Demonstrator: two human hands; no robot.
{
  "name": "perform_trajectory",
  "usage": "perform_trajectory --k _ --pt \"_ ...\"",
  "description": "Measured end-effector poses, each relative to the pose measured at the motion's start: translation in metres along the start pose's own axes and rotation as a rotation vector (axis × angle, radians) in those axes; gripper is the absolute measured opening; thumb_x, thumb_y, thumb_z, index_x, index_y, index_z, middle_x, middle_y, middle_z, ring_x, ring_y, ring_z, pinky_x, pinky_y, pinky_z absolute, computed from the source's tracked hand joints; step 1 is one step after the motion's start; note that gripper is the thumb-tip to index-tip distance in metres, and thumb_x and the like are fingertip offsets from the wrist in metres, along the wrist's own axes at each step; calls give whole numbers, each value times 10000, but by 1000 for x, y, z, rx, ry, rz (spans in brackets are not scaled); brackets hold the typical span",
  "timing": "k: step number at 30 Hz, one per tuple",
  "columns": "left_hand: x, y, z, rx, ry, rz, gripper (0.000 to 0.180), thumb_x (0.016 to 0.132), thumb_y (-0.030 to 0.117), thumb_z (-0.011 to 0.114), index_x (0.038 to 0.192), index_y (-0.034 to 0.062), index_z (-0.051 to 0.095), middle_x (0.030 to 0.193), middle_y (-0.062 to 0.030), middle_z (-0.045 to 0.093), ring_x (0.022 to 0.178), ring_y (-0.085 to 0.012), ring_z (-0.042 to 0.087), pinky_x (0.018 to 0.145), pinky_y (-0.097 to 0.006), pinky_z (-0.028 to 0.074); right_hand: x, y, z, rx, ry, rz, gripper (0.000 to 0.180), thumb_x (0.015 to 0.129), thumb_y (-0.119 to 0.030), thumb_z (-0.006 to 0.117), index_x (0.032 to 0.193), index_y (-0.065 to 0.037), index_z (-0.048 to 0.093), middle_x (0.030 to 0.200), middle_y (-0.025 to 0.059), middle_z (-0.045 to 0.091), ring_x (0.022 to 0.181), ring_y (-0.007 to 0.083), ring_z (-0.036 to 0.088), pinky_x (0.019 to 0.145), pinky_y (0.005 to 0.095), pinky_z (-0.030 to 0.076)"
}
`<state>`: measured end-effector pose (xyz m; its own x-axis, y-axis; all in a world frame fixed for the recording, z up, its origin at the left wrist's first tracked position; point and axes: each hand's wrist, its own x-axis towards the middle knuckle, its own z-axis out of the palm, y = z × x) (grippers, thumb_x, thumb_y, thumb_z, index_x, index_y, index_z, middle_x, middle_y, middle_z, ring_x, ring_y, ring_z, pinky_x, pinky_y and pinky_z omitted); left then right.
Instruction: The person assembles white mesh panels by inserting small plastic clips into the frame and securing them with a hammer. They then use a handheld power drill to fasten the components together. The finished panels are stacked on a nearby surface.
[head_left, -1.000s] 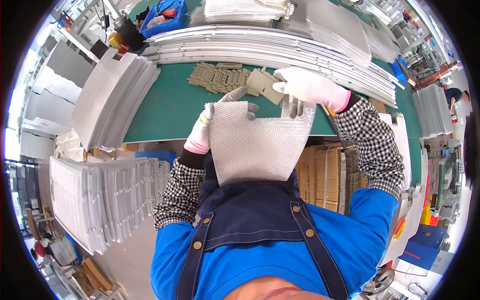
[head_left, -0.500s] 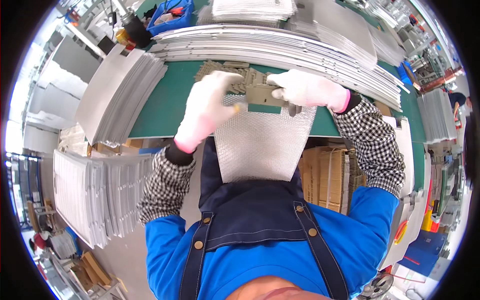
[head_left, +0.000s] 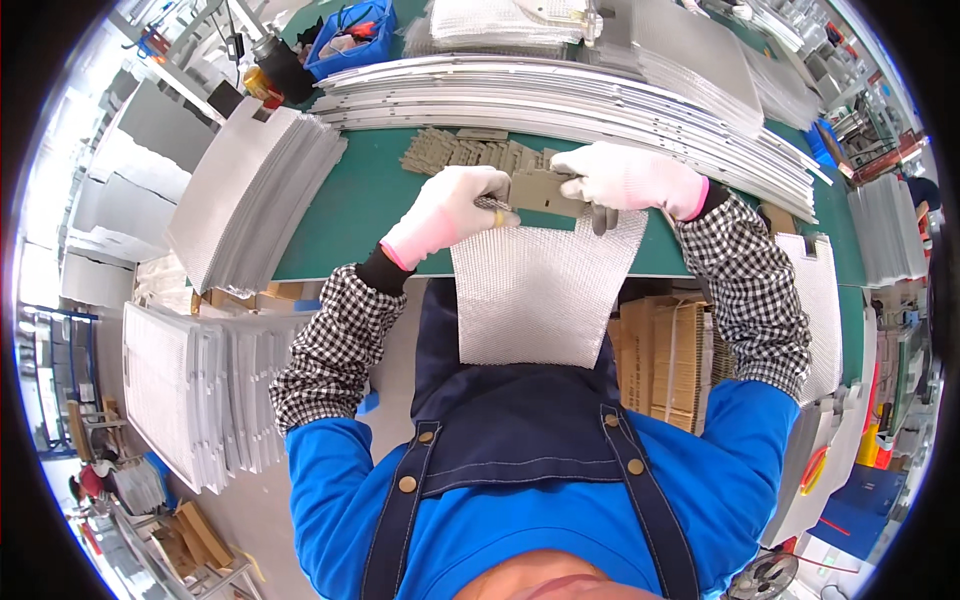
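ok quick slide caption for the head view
At a green bench, the gloved left hand grips a silvery mesh sheet near its top while the right hand holds a beige plate.

Near mesh sheet (head_left: 535,295) looks metallic, shiny, rough; khaki plate (head_left: 543,193) matt, smooth, plastic-like; far strips (head_left: 480,88) smooth, glossy

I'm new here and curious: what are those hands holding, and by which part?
The left hand holds a mesh sheet by its upper left corner; the right hand holds its upper right corner, plus a tan plate by its right end.
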<state>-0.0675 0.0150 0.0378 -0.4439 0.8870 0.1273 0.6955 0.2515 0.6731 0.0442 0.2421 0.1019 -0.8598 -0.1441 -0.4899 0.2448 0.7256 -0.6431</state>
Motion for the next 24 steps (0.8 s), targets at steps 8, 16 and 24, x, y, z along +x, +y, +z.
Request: perform_trajectory --k 8,16,24 --pt "12 -2 -1 40 -94 -169 344 798 309 827 984 45 709 922 -112 729 863 -244 710 780 -353 541 9 -27 -6 -344 -49 40 433 994 -173 504 1381 20 490 1022 190 679 650 200 709 572 312 580" --pt "19 -50 15 -204 101 -29 347 925 81 707 1252 38 598 1002 -79 727 875 -127 673 833 -288 536 39 62 7 -255 271 -85 653 852 -227 693 1448 -38 506 1278 186 654 1206 331 609 1052 414 463" --pt "23 -37 10 152 146 183 307 845 49 734 1148 67 687 1000 -124 689 927 -251 674 871 -331 538 36 70 9 -265 172 -124 413 872 -132 662 1253 28 643 1095 190 714 1001 297 688 891 370 532"
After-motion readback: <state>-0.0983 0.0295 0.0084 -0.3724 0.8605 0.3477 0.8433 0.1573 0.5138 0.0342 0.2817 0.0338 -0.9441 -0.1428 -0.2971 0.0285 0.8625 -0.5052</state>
